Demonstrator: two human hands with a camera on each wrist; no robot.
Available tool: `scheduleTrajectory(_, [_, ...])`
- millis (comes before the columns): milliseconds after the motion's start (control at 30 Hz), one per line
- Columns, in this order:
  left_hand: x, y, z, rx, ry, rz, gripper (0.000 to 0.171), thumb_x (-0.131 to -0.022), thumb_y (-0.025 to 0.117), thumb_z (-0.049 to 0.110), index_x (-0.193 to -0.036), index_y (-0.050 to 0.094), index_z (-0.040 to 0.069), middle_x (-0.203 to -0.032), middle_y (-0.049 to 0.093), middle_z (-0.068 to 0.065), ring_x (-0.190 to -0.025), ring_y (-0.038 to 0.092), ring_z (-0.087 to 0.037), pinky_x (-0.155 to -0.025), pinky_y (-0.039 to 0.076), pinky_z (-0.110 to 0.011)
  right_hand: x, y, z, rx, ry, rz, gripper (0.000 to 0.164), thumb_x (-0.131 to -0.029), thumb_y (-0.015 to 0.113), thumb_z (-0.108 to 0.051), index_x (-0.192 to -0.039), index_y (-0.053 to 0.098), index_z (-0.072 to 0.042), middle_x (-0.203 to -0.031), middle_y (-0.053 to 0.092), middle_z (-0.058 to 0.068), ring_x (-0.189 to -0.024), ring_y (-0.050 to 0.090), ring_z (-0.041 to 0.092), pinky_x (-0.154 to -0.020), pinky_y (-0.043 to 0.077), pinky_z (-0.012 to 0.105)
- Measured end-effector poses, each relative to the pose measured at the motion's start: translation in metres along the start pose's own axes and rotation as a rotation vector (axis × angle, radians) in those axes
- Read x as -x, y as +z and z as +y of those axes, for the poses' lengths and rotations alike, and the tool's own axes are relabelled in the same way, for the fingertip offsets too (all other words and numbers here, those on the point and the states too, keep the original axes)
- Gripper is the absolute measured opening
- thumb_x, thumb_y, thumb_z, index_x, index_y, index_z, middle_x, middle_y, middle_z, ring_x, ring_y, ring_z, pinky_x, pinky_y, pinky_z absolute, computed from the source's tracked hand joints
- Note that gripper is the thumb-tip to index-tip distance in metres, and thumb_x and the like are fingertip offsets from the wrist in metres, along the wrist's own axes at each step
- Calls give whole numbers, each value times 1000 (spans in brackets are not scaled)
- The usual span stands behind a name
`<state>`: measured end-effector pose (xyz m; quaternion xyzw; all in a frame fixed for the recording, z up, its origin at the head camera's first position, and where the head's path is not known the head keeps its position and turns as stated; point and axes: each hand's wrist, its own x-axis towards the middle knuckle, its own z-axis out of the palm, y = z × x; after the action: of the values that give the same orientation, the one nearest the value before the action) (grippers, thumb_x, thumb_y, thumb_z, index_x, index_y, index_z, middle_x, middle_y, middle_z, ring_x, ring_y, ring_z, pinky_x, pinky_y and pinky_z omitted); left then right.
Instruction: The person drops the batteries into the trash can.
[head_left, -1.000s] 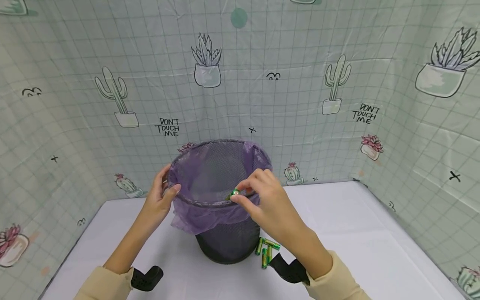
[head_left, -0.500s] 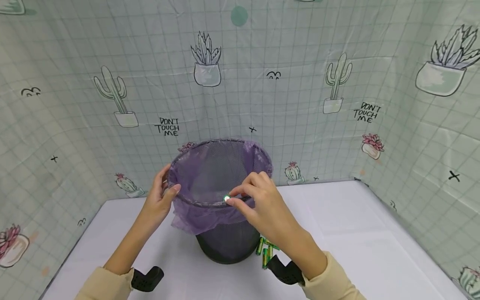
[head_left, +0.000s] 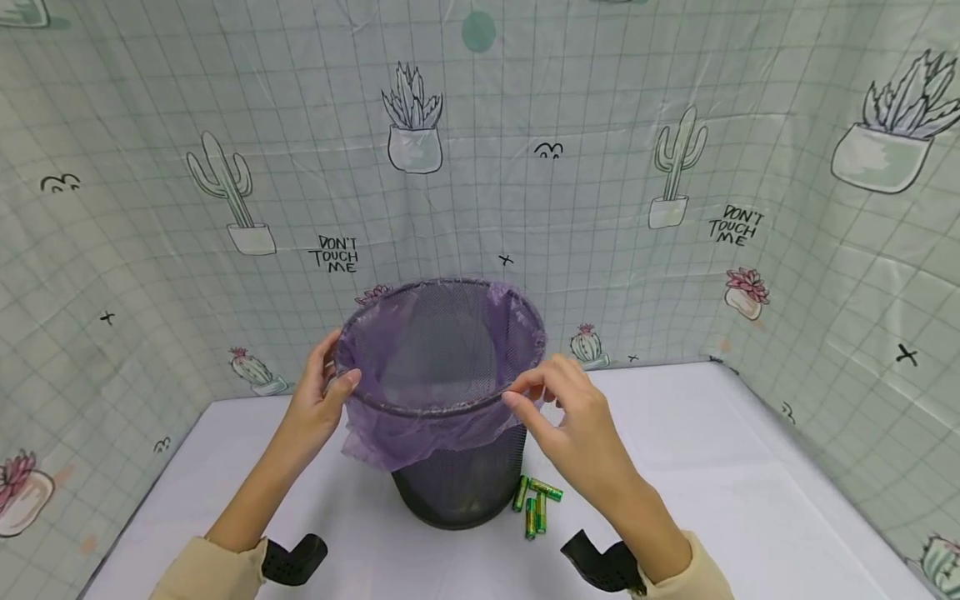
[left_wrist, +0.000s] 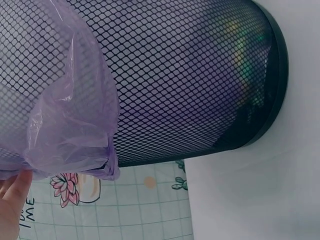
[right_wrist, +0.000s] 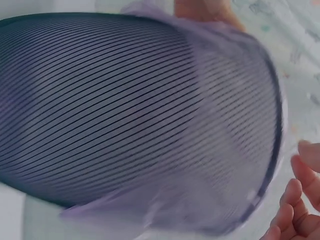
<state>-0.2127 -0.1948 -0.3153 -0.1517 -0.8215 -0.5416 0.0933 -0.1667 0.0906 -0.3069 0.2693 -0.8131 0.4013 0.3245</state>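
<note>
A black wire-mesh wastebasket (head_left: 459, 487) stands on the table, lined with a purple plastic bag (head_left: 412, 437) folded over its rim. At the rim's left side my left hand (head_left: 322, 398) grips the edge, thumb outside at the front. My right hand (head_left: 577, 421) hovers by the right side of the rim, its fingers loosely bent and nothing between them. In the right wrist view its fingertips (right_wrist: 295, 190) are apart from the basket. Blurred green and yellow shapes (left_wrist: 242, 60) show through the mesh near the basket's bottom. Several green batteries (head_left: 530, 518) lie beside the base.
A white cloth covers the table (head_left: 675, 467). Behind and at both sides hangs a grid-patterned curtain (head_left: 480, 200) printed with cacti. Black wrist mounts (head_left: 295, 559) sit at both cuffs.
The battery pinched in my right hand over the rim has been let go and is out of sight. That hand has drawn back to the right. The left hand has stayed put.
</note>
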Motion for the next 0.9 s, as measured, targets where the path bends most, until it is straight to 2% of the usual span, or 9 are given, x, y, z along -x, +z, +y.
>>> scheduleTrajectory(100, [-1,0,1,-7,-2,4,62,-96,42,15,-148,10,3,-148,17,-22,-133,26,-38,-91,35,-12,12,-4,15,19,71,26,10,-83,67,-6,-88,61,-11,-78,48,-7,-72,39,4,-63,36,19])
scheduleTrajectory(200, [-1,1,2,-14,-7,5,62,-97,42,16,-148,10,3,-149,17,-22,-134,25,-39,-98,36,-29,26,-5,29,47,192,4,8,-84,66,-8,-89,61,-11,-78,49,-7,-71,41,6,-63,37,20])
scheduleTrajectory(267, [-1,1,2,-18,-6,7,61,-96,42,15,-147,11,3,-148,18,-22,-134,25,-39,-99,36,-31,34,-5,38,67,275,-28,6,-85,65,-11,-90,61,-11,-78,50,-6,-71,42,8,-63,38,22])
scheduleTrajectory(433, [-1,1,2,-16,3,10,61,-96,42,14,-147,12,2,-147,21,-22,-133,28,-39,-88,35,-10,53,-1,60,70,464,-125,10,-84,65,-13,-92,63,-9,-79,54,-3,-72,45,10,-63,40,22])
scheduleTrajectory(567, [-1,1,2,-14,-1,9,61,-96,42,14,-147,11,3,-147,20,-21,-133,28,-38,-89,35,-10,66,3,74,43,604,-193,14,-84,66,-14,-97,64,-9,-82,57,-1,-73,47,8,-63,42,21])
scheduleTrajectory(667, [0,1,2,-13,-2,9,61,-96,42,14,-147,11,3,-147,20,-21,-133,28,-38,-89,34,-10,75,8,83,27,669,-223,16,-83,67,-14,-99,64,-8,-83,57,0,-73,49,9,-63,42,22])
scheduleTrajectory(900, [-1,1,1,3,5,18,61,-95,42,12,-147,12,3,-145,21,-22,-131,29,-37,-84,32,-3,96,22,104,22,739,-290,21,-81,68,-12,-100,63,-5,-77,58,-1,-69,48,10,-58,38,22])
